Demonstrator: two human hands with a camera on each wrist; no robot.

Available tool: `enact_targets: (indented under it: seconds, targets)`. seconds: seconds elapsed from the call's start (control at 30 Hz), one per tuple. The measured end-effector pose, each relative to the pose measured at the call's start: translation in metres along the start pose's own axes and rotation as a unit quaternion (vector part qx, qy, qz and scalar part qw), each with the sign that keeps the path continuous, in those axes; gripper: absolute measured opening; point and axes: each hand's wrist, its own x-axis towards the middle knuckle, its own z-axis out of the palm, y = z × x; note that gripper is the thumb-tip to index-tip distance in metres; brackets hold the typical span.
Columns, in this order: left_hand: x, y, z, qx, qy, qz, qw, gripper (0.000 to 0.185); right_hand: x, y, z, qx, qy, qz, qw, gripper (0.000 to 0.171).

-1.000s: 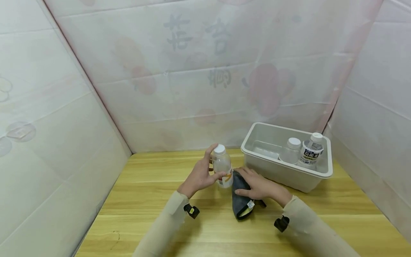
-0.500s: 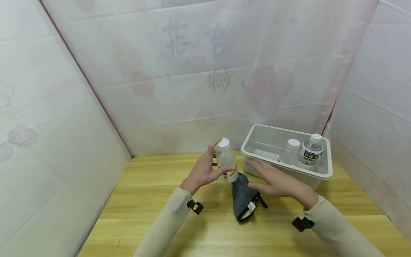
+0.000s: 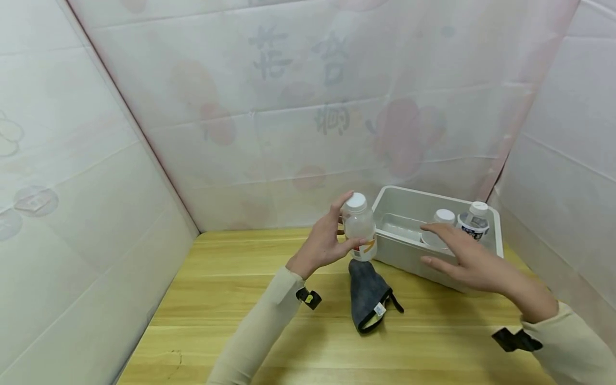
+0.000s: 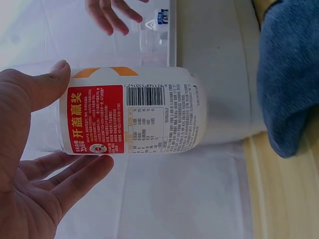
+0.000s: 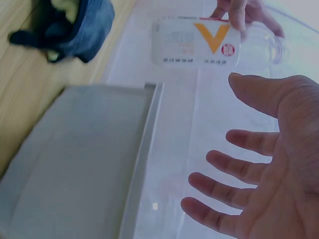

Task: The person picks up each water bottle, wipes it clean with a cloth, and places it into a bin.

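Note:
My left hand (image 3: 324,240) grips a clear plastic bottle (image 3: 360,227) with a white cap, held upright above the table beside the bin's left end. Its label (image 4: 99,119), red and white with a barcode, faces the left wrist camera. My right hand (image 3: 474,262) hovers over the front rim of the grey plastic bin (image 3: 409,262), fingers spread and holding nothing. A dark grey cloth mitt (image 3: 367,297) with a hanging loop lies on the table just below the bottle. In the right wrist view the bottle (image 5: 194,42) shows an orange V.
Inside the bin stand two capped bottles, one clear (image 3: 444,216) partly behind my right hand, one with a dark-lettered label (image 3: 474,224). The wooden table (image 3: 216,315) meets white printed sheets (image 3: 289,133) at the back and sides.
My left hand has raised the bottle and carried it rightward, toward the bin. My right hand has left the mitt and moved right over the bin's front; the mitt stays on the table.

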Motion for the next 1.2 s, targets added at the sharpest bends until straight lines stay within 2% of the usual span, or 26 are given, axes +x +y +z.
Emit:
enact_targets:
  seconds: [0.23, 0.37, 0.8, 0.9, 1.2]
  targets:
    - [0.014, 0.009, 0.006, -0.021, -0.001, 0.017, 0.9996, 0.105, -0.024, 0.029, -0.009, -0.045, 0.041, 0.001, 0.998, 0.062]
    - [0.022, 0.011, 0.008, -0.026, 0.005, 0.025, 0.9993, 0.105, -0.034, 0.045, -0.010, -0.060, 0.050, 0.007, 0.997, 0.060]
    - [0.048, 0.018, 0.018, -0.011, 0.027, 0.039, 0.9988, 0.103, -0.051, 0.080, -0.001, -0.045, 0.032, 0.059, 0.997, 0.054]
    - [0.052, 0.020, 0.019, -0.007, 0.024, 0.046, 0.9986, 0.102, -0.054, 0.084, 0.006, -0.035, 0.033, 0.057, 0.997, 0.049]
    - [0.065, 0.023, 0.026, -0.014, 0.029, 0.061, 0.9976, 0.101, -0.057, 0.090, 0.027, -0.057, 0.080, -0.001, 0.995, 0.026]
